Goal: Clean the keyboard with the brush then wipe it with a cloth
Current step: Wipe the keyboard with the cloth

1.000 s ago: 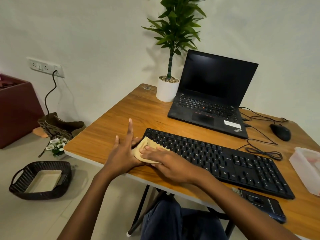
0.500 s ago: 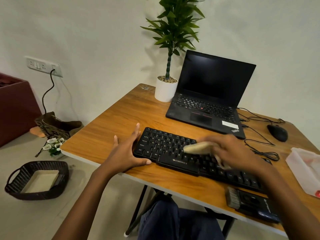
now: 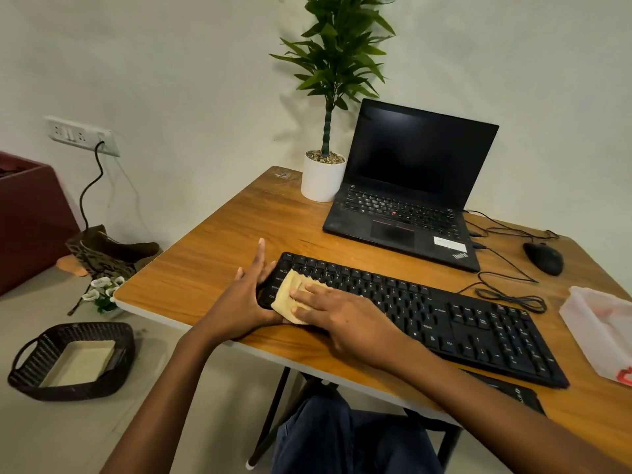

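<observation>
At the near left part of the wooden counter [image 3: 212, 241], a black keyboard [image 3: 444, 316] lies at a slant, its left end farther away than its right end. A folded beige cloth [image 3: 286, 295] lies on the keys at that left end. The right hand [image 3: 345, 318] lies flat on top of the cloth, with its fingers straight and slightly spread, pressing it onto the keys. The left hand [image 3: 239, 302] is set against the left end of the keyboard, fingers straight and pointing away, thumb along the near edge beside the cloth. It holds nothing.

Beyond the keyboard an open black laptop [image 3: 403, 213] has a dark screen. A potted plant [image 3: 323, 181] in a white pot stands just beside its left side. To the far right a black mouse [image 3: 543, 258] sits with its cable [image 3: 509, 297] looped between it and the keyboard. A clear plastic tub [image 3: 591, 331] is at the right edge. A black object [image 3: 513, 393] lies at the near edge of the counter, mostly hidden by the right forearm, and I cannot tell what it is.

On the floor to the left are a dark woven basket [image 3: 24, 374] and a small bunch of white flowers [image 3: 102, 290]. A socket strip [image 3: 80, 135] is on the wall.
</observation>
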### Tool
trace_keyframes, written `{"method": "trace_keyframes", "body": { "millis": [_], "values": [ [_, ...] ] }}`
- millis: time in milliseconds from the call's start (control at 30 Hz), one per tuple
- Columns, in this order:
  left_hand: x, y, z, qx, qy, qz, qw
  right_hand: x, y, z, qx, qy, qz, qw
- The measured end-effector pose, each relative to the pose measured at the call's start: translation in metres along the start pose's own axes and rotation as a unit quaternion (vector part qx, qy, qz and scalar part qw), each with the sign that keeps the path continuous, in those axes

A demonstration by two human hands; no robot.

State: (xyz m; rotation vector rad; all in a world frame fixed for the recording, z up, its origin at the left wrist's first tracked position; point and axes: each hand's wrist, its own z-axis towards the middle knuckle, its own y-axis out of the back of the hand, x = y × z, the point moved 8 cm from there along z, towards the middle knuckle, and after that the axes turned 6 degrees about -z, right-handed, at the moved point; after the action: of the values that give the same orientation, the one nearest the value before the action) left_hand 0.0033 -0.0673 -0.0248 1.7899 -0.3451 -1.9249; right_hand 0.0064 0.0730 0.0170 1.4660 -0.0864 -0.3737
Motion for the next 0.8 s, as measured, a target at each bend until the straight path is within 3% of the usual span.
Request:
{"method": "trace_keyframes", "body": {
  "millis": [200,600,700,800],
  "values": [
    [-0.009,0.000,-0.003,-0.004,-0.001,-0.012,1.000,-0.012,0.011,-0.046,-0.012,0.019,-0.062,0.998],
    [-0.001,-0.001,0.003,0.023,0.002,-0.003,1.000,-0.054,0.022,-0.135,0.050,-0.047,-0.068,0.995],
    [-0.004,-0.001,0.002,0.043,0.015,0.012,0.999,-0.066,0.032,-0.148,0.080,-0.109,-0.085,0.987],
    [-0.021,-0.003,-0.001,0.034,0.011,0.091,0.995,-0.108,0.048,-0.181,0.100,-0.258,-0.063,0.959]
  ]
}}
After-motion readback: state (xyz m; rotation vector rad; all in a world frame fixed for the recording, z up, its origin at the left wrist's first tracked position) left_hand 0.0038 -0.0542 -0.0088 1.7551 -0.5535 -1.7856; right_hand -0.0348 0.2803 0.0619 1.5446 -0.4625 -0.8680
